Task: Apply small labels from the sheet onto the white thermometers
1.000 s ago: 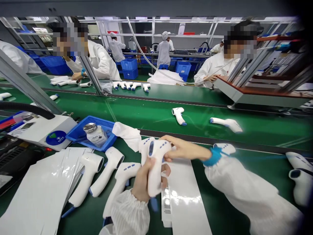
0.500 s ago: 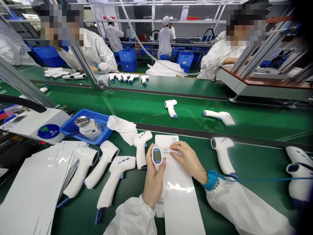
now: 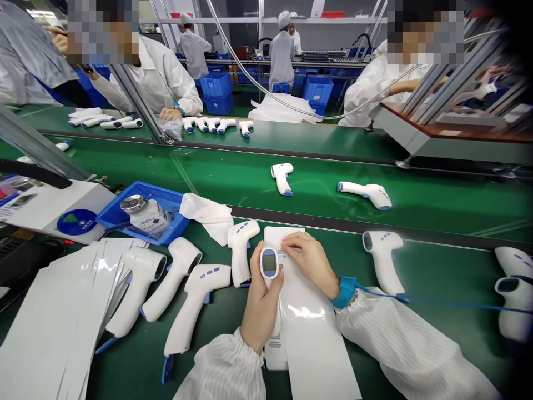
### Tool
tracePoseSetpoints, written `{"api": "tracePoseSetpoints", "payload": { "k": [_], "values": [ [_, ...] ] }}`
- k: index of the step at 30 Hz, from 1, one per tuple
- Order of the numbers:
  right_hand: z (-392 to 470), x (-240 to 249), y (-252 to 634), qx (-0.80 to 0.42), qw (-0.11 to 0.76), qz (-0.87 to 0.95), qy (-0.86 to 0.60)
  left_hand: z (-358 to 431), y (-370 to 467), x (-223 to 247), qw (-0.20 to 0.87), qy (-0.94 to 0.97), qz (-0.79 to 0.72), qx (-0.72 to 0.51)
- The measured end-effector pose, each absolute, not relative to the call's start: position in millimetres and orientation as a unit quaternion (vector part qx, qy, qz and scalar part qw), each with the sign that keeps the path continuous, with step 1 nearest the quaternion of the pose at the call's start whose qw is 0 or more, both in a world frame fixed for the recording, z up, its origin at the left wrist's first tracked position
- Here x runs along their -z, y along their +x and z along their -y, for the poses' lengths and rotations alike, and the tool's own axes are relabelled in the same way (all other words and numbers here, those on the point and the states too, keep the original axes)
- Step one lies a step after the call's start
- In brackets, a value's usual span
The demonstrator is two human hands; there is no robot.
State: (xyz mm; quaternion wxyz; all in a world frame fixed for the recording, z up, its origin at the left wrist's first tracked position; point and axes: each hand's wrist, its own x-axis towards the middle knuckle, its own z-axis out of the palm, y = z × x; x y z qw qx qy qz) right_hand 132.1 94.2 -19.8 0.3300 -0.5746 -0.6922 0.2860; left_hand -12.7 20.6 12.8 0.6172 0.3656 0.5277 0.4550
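Note:
My left hand [image 3: 262, 303] is wrapped round a white thermometer [image 3: 269, 263] whose small grey screen faces me. Under and beside it lies a long white label sheet [image 3: 310, 333] with small printed text near its top. My right hand [image 3: 310, 261], with a blue strap at the wrist, rests on the top of this sheet, its thumb and fingertips pressed together; anything between them is too small to make out. Several white thermometers [image 3: 197, 305] lie to the left of my hands. Another thermometer [image 3: 383, 261] lies to the right.
A blue tray [image 3: 179, 225] holds a bottle, with a white cloth [image 3: 208, 216] beside it. White sheets [image 3: 54, 311] are stacked at left. Two thermometers [image 3: 283, 179] lie on the green belt [image 3: 233, 172]. Co-workers sit across; a metal post [image 3: 139, 105] stands at left.
My right hand has moved left over the label sheet, and its fingertips have come together. The sheet's lower end has swung right. The thermometers on the belt have shifted left.

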Motion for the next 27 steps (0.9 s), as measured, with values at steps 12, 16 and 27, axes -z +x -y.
{"api": "tracePoseSetpoints", "payload": {
  "k": [12, 16, 27],
  "values": [
    [-102.7, 12.6, 125.0, -0.291, 0.316, 0.702, -0.568, -23.4, -11.9, -15.0, 0.594, 0.393, -0.531, -0.46],
    [-84.9, 6.3, 133.2, -0.304, 0.317, 0.743, -0.505, -23.8, -10.7, -14.6, 0.589, 0.383, -0.531, -0.474],
    [-31.2, -48.2, 147.1, -0.522, 0.326, 0.638, -0.462, -18.8, -4.3, -24.7, 0.639, 0.348, -0.49, -0.48]
  ]
}}
